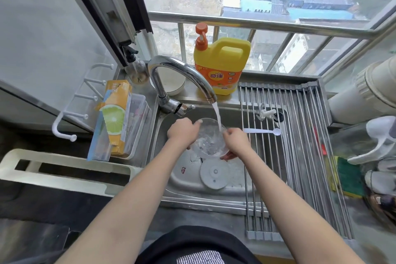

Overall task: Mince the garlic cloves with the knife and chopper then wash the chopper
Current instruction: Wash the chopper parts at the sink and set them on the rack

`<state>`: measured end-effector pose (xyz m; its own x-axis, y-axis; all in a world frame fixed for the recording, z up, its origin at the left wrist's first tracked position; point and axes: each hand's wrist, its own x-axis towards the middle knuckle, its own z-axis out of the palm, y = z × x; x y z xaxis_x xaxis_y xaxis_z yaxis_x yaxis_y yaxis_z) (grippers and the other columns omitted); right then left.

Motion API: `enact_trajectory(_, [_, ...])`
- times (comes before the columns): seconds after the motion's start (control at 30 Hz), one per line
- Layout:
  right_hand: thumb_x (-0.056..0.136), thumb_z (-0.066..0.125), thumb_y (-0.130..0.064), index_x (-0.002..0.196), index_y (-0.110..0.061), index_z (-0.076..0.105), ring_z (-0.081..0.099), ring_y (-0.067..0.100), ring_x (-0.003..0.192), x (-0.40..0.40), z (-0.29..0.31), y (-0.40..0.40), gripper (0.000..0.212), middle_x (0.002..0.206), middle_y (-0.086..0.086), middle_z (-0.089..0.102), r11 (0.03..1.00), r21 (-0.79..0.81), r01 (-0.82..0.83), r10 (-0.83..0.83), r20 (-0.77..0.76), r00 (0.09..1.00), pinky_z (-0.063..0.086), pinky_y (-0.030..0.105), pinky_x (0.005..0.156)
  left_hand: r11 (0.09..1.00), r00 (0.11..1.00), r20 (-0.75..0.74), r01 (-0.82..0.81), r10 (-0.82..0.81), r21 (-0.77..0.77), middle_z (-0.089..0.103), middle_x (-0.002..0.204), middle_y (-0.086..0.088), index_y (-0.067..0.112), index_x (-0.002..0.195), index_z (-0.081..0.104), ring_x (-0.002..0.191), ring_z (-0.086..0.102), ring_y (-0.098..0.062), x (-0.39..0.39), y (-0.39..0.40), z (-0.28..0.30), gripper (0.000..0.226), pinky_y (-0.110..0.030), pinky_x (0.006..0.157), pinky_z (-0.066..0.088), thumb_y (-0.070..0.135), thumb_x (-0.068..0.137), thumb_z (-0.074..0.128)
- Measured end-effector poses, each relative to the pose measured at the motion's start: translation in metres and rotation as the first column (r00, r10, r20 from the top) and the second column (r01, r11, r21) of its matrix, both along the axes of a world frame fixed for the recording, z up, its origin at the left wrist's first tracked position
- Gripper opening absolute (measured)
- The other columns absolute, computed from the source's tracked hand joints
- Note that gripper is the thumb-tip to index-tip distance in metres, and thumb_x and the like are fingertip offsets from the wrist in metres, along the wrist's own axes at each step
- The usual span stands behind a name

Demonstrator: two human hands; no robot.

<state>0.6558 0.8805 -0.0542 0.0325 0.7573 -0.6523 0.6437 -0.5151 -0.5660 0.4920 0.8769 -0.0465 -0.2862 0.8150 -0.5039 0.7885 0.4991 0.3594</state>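
Note:
The clear plastic chopper bowl [211, 140] is held over the steel sink [235, 191] under water running from the tap [171, 70]. My left hand [182, 132] grips the bowl's left rim. On the right side, my right hand [235, 142] holds the rim, its fingers curled under the bowl. The chopper's round white lid [214, 174] lies flat on the sink floor just below the bowl. A white blade part [265, 112] and a white spoon [262, 131] rest on the roll-up drying rack [300, 156]. No knife or garlic is in view.
A yellow detergent jug [222, 66] stands on the ledge behind the sink, beside a white bowl [171, 82]. A box of wrap [115, 118] sits in a clear tray at left. A green sponge [349, 174] and white appliances crowd the right side.

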Motion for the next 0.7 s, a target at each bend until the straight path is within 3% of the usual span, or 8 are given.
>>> enact_trajectory(0.07, [0.102, 0.036, -0.022, 0.123, -0.008, 0.048, 0.068, 0.033, 0.053, -0.001, -0.001, -0.007, 0.028, 0.11, 0.027, 0.058, 0.984, -0.157, 0.081, -0.112, -0.197, 0.974, 0.054, 0.033, 0.041, 0.999, 0.999, -0.024, -0.025, 0.024, -0.041, 0.064, 0.062, -0.004, 0.009, 0.075, 0.062, 0.059, 0.064, -0.021, -0.006, 0.004, 0.004, 0.058, -0.026, 0.064, 0.047, 0.06, 0.092, 0.039])
enact_trajectory(0.17, [0.102, 0.033, -0.014, 0.118, -0.012, 0.045, 0.067, 0.032, 0.05, -0.009, -0.008, -0.021, 0.019, 0.123, 0.022, 0.048, 0.954, -0.163, 0.253, -0.296, -0.357, 0.886, 0.053, 0.029, 0.04, 0.995, 0.995, 0.002, -0.095, 0.095, 0.013, 0.068, 0.085, -0.006, 0.013, 0.088, 0.068, 0.084, 0.065, -0.028, -0.012, 0.007, 0.001, 0.046, -0.029, 0.069, 0.048, 0.055, 0.086, 0.049])
enact_trajectory(0.3, [0.098, 0.037, -0.003, 0.127, -0.018, 0.036, 0.07, 0.032, 0.062, -0.029, -0.008, -0.044, 0.033, 0.089, 0.021, 0.065, 0.904, -0.097, 0.417, -0.403, -0.519, 0.754, 0.06, 0.037, 0.059, 0.987, 0.963, 0.235, -0.15, 0.133, 0.059, 0.064, 0.107, -0.01, 0.018, 0.113, 0.064, 0.096, 0.062, -0.033, -0.013, 0.004, -0.003, 0.035, -0.036, 0.072, 0.057, 0.012, 0.083, 0.048])
enact_trajectory(0.37, [0.091, 0.043, -0.001, 0.129, -0.025, 0.038, 0.07, 0.028, 0.058, -0.031, -0.004, -0.053, 0.045, 0.074, 0.016, 0.068, 0.902, 0.117, 0.417, -0.316, -0.48, 0.818, 0.06, 0.04, 0.06, 0.975, 0.918, 0.349, -0.219, 0.19, 0.046, 0.063, 0.111, -0.01, 0.018, 0.113, 0.063, 0.101, 0.061, -0.031, -0.017, 0.001, -0.014, 0.033, -0.037, 0.074, 0.057, 0.007, 0.085, 0.051])
enact_trajectory(0.47, [0.087, 0.048, -0.011, 0.13, -0.034, 0.041, 0.063, 0.024, 0.05, -0.024, 0.003, -0.047, 0.049, 0.06, 0.006, 0.064, 0.894, 0.414, 0.17, -0.113, -0.159, 0.981, 0.054, 0.038, 0.048, 0.906, 0.742, 0.532, -0.403, 0.408, -0.133, 0.063, 0.118, -0.016, 0.018, 0.104, 0.064, 0.097, 0.065, -0.032, -0.018, -0.005, -0.034, 0.02, -0.049, 0.072, 0.059, 0.011, 0.085, 0.062])
enact_trajectory(0.57, [0.09, 0.04, -0.017, 0.121, -0.018, 0.045, 0.061, 0.023, 0.045, -0.015, 0.002, -0.023, 0.031, 0.069, 0.013, 0.065, 0.976, 0.137, 0.172, -0.157, -0.112, 0.981, 0.052, 0.033, 0.041, 0.858, 0.687, 0.514, -0.417, 0.513, -0.299, 0.062, 0.089, -0.03, 0.004, 0.109, 0.052, 0.059, 0.067, -0.032, -0.006, -0.007, -0.023, 0.022, -0.033, 0.04, 0.054, 0.023, 0.1, 0.046])
enact_trajectory(0.63, [0.093, 0.035, -0.015, 0.121, -0.009, 0.04, 0.058, 0.019, 0.037, -0.003, 0.004, -0.013, 0.029, 0.067, 0.018, 0.065, 0.964, -0.185, 0.189, -0.216, -0.143, 0.966, 0.043, 0.02, 0.037, 0.864, 0.77, 0.424, -0.326, 0.478, -0.383, 0.062, 0.074, -0.031, -0.005, 0.122, 0.042, 0.044, 0.064, -0.029, -0.004, -0.01, -0.018, 0.039, -0.028, 0.036, 0.05, 0.028, 0.103, 0.034])
enact_trajectory(0.7, [0.094, 0.033, -0.013, 0.128, -0.008, 0.033, 0.06, 0.018, 0.038, 0.003, 0.002, -0.015, 0.035, 0.067, 0.019, 0.065, 0.934, -0.336, 0.12, -0.179, -0.15, 0.972, 0.042, 0.016, 0.039, 0.921, 0.862, 0.382, -0.211, 0.333, -0.328, 0.064, 0.079, -0.033, -0.012, 0.12, 0.043, 0.054, 0.068, -0.033, -0.008, -0.011, -0.018, 0.039, -0.029, 0.043, 0.054, 0.019, 0.1, 0.034])
